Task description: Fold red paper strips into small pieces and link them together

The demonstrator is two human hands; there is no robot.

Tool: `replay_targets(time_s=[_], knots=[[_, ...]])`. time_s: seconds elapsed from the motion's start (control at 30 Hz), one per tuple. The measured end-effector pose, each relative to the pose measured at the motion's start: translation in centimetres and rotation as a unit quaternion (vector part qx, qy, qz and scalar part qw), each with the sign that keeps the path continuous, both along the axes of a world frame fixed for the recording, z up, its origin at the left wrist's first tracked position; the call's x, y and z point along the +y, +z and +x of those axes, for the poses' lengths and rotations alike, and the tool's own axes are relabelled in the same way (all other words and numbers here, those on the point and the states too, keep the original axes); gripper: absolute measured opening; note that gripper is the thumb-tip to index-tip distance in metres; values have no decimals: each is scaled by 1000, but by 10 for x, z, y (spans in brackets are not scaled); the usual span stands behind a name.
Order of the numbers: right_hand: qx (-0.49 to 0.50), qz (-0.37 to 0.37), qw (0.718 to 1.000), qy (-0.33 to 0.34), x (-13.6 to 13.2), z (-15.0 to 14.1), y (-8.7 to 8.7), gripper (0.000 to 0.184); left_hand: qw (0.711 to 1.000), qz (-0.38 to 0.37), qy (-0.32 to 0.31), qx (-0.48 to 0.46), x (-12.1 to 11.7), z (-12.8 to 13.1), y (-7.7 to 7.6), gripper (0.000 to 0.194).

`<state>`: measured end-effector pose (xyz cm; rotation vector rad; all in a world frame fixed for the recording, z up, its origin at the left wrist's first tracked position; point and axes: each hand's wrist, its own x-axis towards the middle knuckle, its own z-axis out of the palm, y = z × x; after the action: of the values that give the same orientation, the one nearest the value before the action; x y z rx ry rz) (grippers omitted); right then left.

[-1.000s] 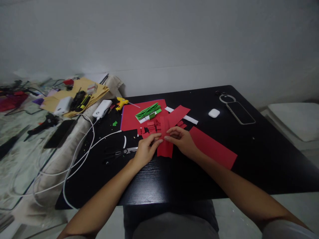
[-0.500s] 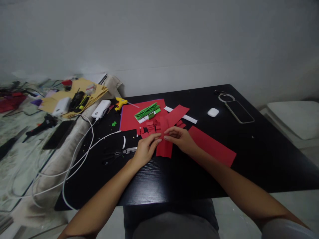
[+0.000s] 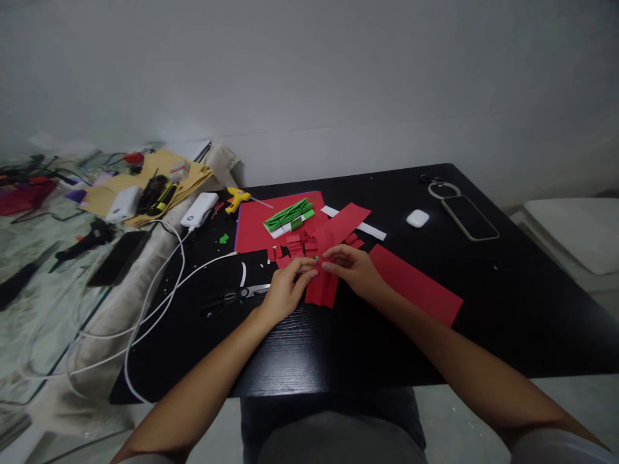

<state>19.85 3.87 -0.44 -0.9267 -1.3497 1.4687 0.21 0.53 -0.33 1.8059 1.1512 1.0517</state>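
Plainly, the red strip lies between your left hand and right hand, long axis pointing away from you, neither hand clearly nearer. Both hands have fingers curled inward near the thumbs, but I can't tell whether either pinches the paper. Toward you, table separates its near end from the front edge; scissors sit just beside your left hand.

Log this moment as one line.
left hand: fingertips over long red paper strip | right hand: fingertips over same strip | nearby: pleated green paper, black-handled metal scissors
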Motion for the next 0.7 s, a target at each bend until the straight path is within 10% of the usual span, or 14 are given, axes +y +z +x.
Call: replay_targets(time_s=[0.7], knots=[[-65, 46, 997, 12, 2, 4, 4, 25, 968, -189, -12, -163, 5, 7, -1, 34]])
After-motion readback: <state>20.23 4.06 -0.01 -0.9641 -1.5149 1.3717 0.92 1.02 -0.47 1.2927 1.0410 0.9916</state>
